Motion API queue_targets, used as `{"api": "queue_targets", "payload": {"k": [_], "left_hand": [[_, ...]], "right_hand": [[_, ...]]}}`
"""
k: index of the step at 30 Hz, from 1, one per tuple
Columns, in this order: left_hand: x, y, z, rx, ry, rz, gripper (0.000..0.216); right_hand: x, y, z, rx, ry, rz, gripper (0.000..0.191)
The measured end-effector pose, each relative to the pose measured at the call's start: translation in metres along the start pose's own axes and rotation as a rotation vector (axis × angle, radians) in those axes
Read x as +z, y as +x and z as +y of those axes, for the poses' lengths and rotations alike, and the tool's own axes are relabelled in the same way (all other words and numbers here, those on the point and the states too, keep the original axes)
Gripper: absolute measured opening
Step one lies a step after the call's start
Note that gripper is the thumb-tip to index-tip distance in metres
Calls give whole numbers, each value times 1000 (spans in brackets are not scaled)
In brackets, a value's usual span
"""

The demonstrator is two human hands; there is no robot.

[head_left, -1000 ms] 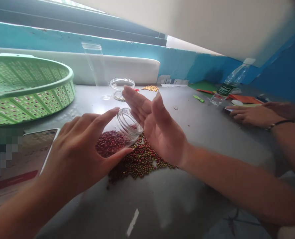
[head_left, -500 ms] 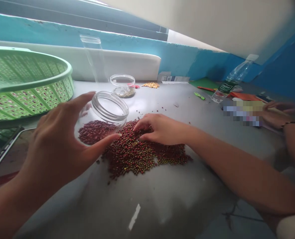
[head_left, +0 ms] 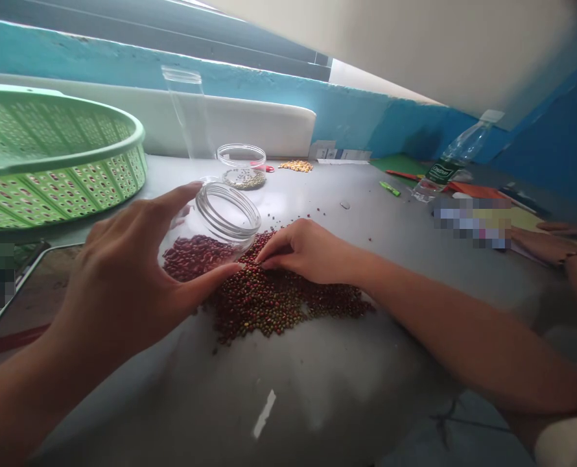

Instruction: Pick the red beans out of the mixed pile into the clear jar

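My left hand (head_left: 137, 272) is wrapped round a clear jar (head_left: 227, 211), tilted with its mouth toward the right. Dark red beans (head_left: 196, 256) lie inside it. Spread on the grey table beside the jar is a heap of mixed red and green beans (head_left: 269, 305). My right hand (head_left: 312, 253) reaches into the upper part of this heap, with thumb and forefinger pinched together at the beans. Whatever sits between those fingertips is too small to make out.
A green basket (head_left: 59, 175) stands at the left, above a tablet-like device (head_left: 40, 292). Behind the jar are a tall clear container (head_left: 188, 117), a round clear jar of pale seeds (head_left: 242, 168) and yellow kernels (head_left: 295, 166). At right are a water bottle (head_left: 456, 159) and another person's hand (head_left: 536, 243).
My right hand's thumb and forefinger have closed from apart into a pinch, slightly to the left. The jar in my left hand has shifted a little to the right. The other person's hand has lowered.
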State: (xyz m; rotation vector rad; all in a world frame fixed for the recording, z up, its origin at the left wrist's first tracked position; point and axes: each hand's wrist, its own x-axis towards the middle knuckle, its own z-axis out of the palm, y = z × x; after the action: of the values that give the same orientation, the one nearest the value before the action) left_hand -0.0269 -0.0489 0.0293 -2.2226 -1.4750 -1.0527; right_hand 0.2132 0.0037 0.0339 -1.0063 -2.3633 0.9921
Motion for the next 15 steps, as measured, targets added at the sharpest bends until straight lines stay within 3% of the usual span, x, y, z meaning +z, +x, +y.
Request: {"api": "queue_targets", "payload": {"k": [7,15], "left_hand": [[-1,0,-1,-21,3,-15,85],[0,0,-1,-20,21,-32,85]], "right_hand": [[-1,2,7,317,819,-2,19],[-1,4,4,354,915,-19,22]]}}
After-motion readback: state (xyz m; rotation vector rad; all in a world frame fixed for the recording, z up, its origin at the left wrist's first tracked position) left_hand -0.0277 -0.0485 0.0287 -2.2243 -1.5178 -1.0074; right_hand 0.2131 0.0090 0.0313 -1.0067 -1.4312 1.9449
